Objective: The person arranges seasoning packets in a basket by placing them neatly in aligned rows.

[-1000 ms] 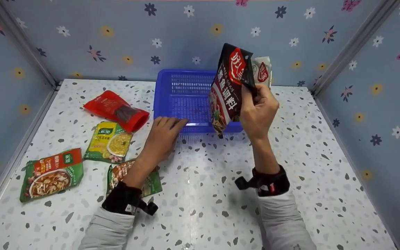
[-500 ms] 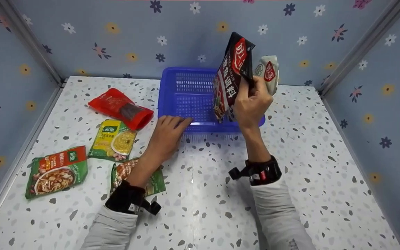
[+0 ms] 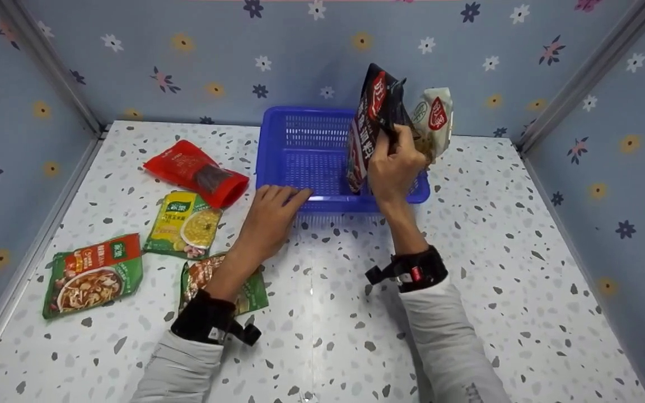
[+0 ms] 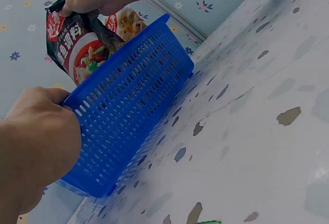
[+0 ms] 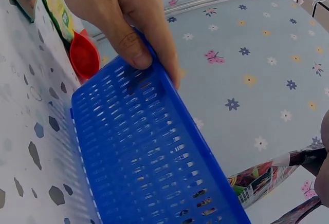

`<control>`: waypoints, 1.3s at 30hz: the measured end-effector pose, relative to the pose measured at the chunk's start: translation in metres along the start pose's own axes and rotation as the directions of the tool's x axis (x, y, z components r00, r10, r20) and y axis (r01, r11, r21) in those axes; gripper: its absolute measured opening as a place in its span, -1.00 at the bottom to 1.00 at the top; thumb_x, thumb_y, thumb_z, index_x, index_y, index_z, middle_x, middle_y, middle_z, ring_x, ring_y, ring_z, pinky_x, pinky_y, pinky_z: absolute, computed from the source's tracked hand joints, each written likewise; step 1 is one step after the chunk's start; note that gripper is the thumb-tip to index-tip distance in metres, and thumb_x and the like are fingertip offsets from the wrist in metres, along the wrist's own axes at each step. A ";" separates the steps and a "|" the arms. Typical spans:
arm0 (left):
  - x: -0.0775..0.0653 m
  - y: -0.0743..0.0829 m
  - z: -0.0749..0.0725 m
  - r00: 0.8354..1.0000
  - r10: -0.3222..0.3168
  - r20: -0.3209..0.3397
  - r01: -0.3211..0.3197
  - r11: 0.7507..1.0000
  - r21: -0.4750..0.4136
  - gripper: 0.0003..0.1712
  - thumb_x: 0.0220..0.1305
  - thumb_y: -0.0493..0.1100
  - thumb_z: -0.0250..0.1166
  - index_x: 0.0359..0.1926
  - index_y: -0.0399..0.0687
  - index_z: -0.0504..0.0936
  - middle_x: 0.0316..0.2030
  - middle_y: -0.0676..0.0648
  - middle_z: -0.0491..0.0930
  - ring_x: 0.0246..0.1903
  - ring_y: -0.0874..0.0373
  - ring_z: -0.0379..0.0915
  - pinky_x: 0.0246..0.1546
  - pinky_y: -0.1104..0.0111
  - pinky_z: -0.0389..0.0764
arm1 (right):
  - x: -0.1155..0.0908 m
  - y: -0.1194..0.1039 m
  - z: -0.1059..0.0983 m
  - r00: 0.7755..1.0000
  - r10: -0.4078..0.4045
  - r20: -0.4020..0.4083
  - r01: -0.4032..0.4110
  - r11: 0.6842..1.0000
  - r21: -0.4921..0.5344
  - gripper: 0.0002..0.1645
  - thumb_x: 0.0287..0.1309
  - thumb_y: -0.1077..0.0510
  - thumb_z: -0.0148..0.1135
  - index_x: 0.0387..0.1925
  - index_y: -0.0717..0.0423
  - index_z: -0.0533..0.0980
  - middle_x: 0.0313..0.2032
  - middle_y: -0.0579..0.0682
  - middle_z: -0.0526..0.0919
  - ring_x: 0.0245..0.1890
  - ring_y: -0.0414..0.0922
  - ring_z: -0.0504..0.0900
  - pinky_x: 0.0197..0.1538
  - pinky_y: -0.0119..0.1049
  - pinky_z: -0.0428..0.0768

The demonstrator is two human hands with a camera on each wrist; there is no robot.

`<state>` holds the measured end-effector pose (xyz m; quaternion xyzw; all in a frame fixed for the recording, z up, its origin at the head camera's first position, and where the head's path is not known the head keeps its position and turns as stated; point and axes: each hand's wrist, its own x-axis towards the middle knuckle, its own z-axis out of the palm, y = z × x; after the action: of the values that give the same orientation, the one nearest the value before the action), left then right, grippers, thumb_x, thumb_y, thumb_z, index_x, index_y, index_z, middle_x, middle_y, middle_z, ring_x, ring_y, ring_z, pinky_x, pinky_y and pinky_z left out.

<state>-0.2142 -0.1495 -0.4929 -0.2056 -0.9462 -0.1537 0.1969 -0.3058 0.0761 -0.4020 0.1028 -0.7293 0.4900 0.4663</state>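
Note:
My left hand (image 3: 271, 221) grips the near rim of a blue plastic basket (image 3: 322, 206), its thumb outside and fingers over the edge in the right wrist view. My right hand (image 3: 395, 168) pinches the upper part of a black seasoning packet (image 3: 363, 131) with white and red lettering. That packet stands upright, its lower end inside the basket's right half. Just right of it a pale packet (image 3: 438, 120) with a red label leans at the basket's right end. My right hand partly covers its lower part.
Left of the basket lie a red pouch (image 3: 194, 170), a yellow packet (image 3: 182, 224) and a green-and-red packet (image 3: 96, 274). Another green packet (image 3: 252, 294) sits partly under my left forearm. A flowered wall (image 3: 216, 61) rises behind the basket.
My right hand has moved left and slightly down with the black packet, which now reaches into the basket and is turned more edge-on. More of the pale packet shows. My left hand stays on the rim.

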 end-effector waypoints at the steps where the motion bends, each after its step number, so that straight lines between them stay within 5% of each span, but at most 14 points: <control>1: 0.000 0.000 0.000 1.000 0.002 -0.005 -0.002 1.000 0.001 -0.43 0.61 -0.29 0.31 0.54 0.10 0.57 0.26 -0.16 0.74 0.25 -0.19 0.63 0.35 -0.06 0.51 | -0.002 0.001 0.002 1.000 0.000 0.011 0.000 1.000 -0.011 -0.86 0.43 0.39 0.28 -0.21 0.42 0.72 -0.27 0.34 0.89 -0.34 0.17 0.91 -0.26 0.07 0.86; 12: 0.001 0.000 0.001 1.000 -0.011 0.013 0.010 1.000 0.006 -0.46 0.67 -0.28 0.25 0.55 0.12 0.57 0.28 -0.16 0.74 0.27 -0.18 0.63 0.38 -0.06 0.51 | -0.018 0.018 0.015 0.985 0.041 0.170 -0.015 0.989 -0.147 -0.80 0.55 0.35 0.18 -0.14 0.43 0.68 -0.33 0.39 0.84 -0.47 0.22 0.82 -0.32 0.12 0.80; 21: 0.001 0.000 0.000 1.000 -0.001 0.010 0.001 1.000 0.001 -0.42 0.62 -0.31 0.28 0.55 0.11 0.56 0.29 -0.17 0.74 0.27 -0.18 0.63 0.38 -0.07 0.51 | -0.016 0.021 0.010 0.940 0.185 0.286 -0.121 0.966 -0.230 -0.79 0.58 0.31 0.17 -0.03 0.40 0.65 -0.18 0.44 0.87 -0.23 0.30 0.91 -0.17 0.11 0.86; 26: 0.001 -0.001 0.000 1.000 -0.007 0.019 0.007 1.000 0.009 -0.42 0.63 -0.28 0.29 0.57 0.12 0.56 0.30 -0.16 0.73 0.27 -0.17 0.64 0.38 -0.06 0.50 | -0.010 0.019 0.005 0.898 0.248 0.363 -0.154 0.950 -0.270 -0.76 0.53 0.24 0.26 0.00 0.38 0.70 -0.14 0.37 0.89 -0.23 0.24 0.90 -0.16 0.05 0.84; 31: 0.000 -0.001 0.000 1.000 0.001 0.002 -0.001 1.000 0.008 -0.44 0.64 -0.28 0.26 0.56 0.10 0.56 0.29 -0.17 0.73 0.27 -0.18 0.64 0.38 -0.08 0.51 | -0.009 0.018 0.002 0.822 0.318 0.473 -0.150 0.921 -0.359 -0.67 0.54 0.10 0.36 -0.34 0.25 0.69 -0.39 0.22 0.83 -0.47 0.06 0.66 -0.37 -0.09 0.57; 34: 0.000 -0.001 0.001 1.000 0.007 -0.013 -0.007 1.000 0.000 -0.45 0.63 -0.29 0.26 0.54 0.09 0.58 0.27 -0.18 0.74 0.25 -0.20 0.64 0.37 -0.09 0.52 | -0.010 0.020 0.002 0.775 0.364 0.516 -0.152 0.901 -0.406 -0.60 0.53 0.05 0.40 -0.41 0.24 0.69 -0.47 0.20 0.81 -0.51 0.03 0.71 -0.39 -0.07 0.65; 39: 0.000 -0.001 0.001 1.000 0.005 -0.003 -0.005 1.000 0.005 -0.44 0.63 -0.29 0.26 0.55 0.10 0.57 0.28 -0.17 0.74 0.25 -0.19 0.64 0.37 -0.07 0.52 | -0.012 0.023 0.000 0.754 0.378 0.538 -0.135 0.890 -0.436 -0.53 0.53 0.08 0.40 -0.55 0.18 0.57 -0.55 0.16 0.74 -0.47 0.05 0.78 -0.33 0.04 0.77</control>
<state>-0.2152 -0.1499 -0.4938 -0.2074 -0.9458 -0.1509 0.1990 -0.3139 0.0840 -0.4256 0.0622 -0.9258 0.3440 0.1437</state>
